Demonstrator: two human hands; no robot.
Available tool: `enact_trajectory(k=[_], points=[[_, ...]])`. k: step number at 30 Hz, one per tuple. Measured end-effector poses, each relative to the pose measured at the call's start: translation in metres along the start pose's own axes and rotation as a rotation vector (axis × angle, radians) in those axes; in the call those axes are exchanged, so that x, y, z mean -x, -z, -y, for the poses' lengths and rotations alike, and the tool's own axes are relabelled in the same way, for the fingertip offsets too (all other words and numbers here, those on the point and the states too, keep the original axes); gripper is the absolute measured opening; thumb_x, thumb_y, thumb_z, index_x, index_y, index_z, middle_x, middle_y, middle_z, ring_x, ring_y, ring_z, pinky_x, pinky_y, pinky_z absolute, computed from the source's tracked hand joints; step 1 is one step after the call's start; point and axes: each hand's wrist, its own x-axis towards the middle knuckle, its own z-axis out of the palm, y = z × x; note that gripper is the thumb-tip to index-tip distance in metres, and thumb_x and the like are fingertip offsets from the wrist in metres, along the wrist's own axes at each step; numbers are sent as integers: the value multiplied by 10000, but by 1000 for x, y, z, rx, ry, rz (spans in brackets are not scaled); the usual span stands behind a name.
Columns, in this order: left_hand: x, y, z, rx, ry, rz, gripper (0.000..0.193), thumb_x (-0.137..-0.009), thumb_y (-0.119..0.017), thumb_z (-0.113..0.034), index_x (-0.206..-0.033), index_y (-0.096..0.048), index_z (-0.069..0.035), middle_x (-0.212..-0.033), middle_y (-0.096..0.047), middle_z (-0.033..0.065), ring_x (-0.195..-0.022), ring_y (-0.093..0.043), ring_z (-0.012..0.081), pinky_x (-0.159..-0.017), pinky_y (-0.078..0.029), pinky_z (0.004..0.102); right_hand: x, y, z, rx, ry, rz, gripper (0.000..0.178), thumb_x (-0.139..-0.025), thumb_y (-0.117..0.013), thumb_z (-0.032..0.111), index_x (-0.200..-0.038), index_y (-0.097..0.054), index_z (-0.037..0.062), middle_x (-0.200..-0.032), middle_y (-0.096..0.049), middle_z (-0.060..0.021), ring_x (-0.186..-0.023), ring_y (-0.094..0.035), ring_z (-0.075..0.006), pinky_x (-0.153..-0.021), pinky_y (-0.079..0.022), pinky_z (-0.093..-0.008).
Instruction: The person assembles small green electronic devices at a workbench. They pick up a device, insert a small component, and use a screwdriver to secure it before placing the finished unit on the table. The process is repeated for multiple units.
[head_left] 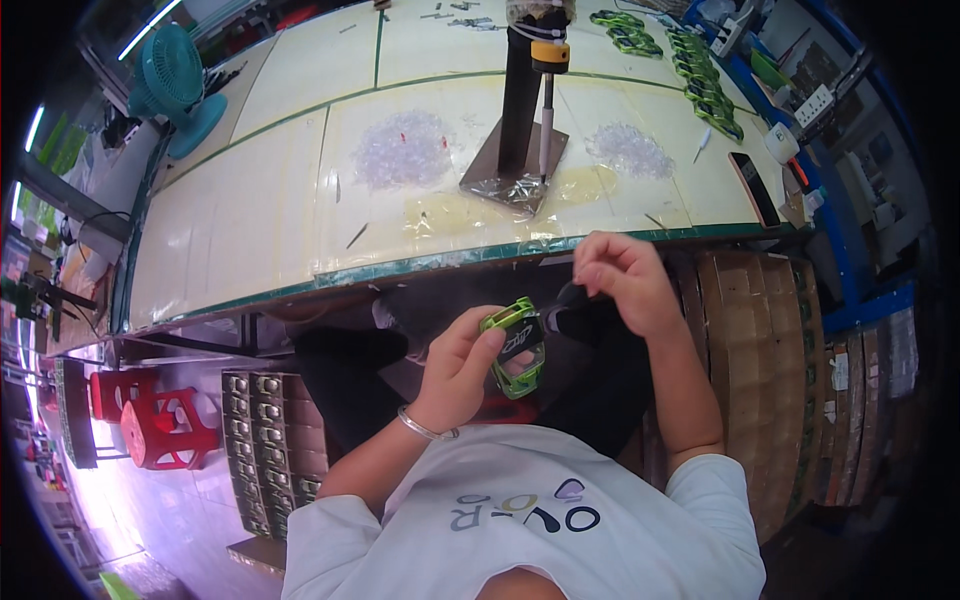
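My left hand (458, 368) grips a green and black shell-like part (519, 342) by its left side, above my lap and short of the table edge. The part looks like a toy car body, with a clear lower area. To its right, my right hand (632, 285) is raised with thumb and forefinger pinched on a small dark rounded piece (572, 295). This piece is apart from the green part; its exact kind is too small to make out. Beyond both hands stands a yellow and black electric screwdriver (549, 62), pointing down beside a dark post on a metal base.
Heaps of small clear plastic pieces (402, 148) lie on the pale table (230, 215). Green parts (708, 88) line the far right, near a phone (754, 188). A teal fan (170, 75) stands left. Divided cartons (750, 390) flank my legs; red stools (168, 430) are lower left.
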Motion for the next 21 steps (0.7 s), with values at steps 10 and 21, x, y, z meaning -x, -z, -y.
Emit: enact_trajectory(k=[10, 21], points=[[-1, -6, -10, -282, -56, 80, 269, -871, -447, -149, -1052, -479, 48, -936, -545, 58, -847, -490, 91, -755, -391, 213, 14, -30, -6, -303, -60, 147, 44, -766, -557, 16, -765, -516, 0, -889, -490, -50, -750, -498, -89, -623, -430, -205], [-1, -7, -14, -365, -91, 82, 272, -872, -453, -167, -1046, -483, 39, -908, -547, 49, -809, -488, 76, -721, -397, 201, 17, -29, -3, -165, 49, 120, 27, -763, -542, -20, -771, -516, -23, -894, -496, -80, -739, -527, -108, -591, -469, -216]])
